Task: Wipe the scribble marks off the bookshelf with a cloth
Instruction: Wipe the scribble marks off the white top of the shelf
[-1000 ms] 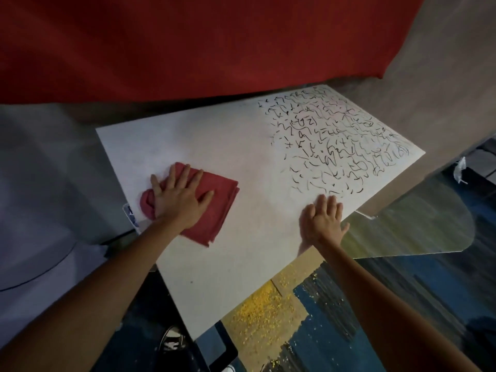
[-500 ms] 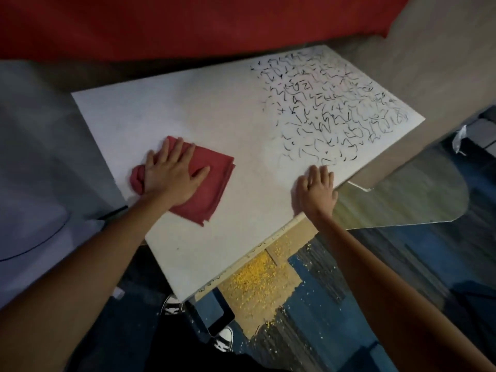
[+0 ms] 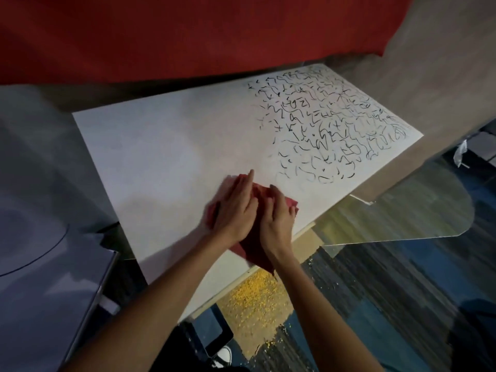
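Red cloth (image 3: 255, 252) lies at lower centre of frame on the white bookshelf panel (image 3: 161, 162). Left grip (image 3: 236, 208) presses it with straight fingers; right grip (image 3: 277, 222) curls its fingers onto it. Scribble marks (image 3: 322, 130) cover the panel's upper right.

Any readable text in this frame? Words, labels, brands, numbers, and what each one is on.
No readable text in this view.
Scribble marks on the bookshelf top: loose black strokes, no legible words or numbers.
Red cloth: no label or print visible.
Shoe at the bottom edge: too small and dark to read any brand.
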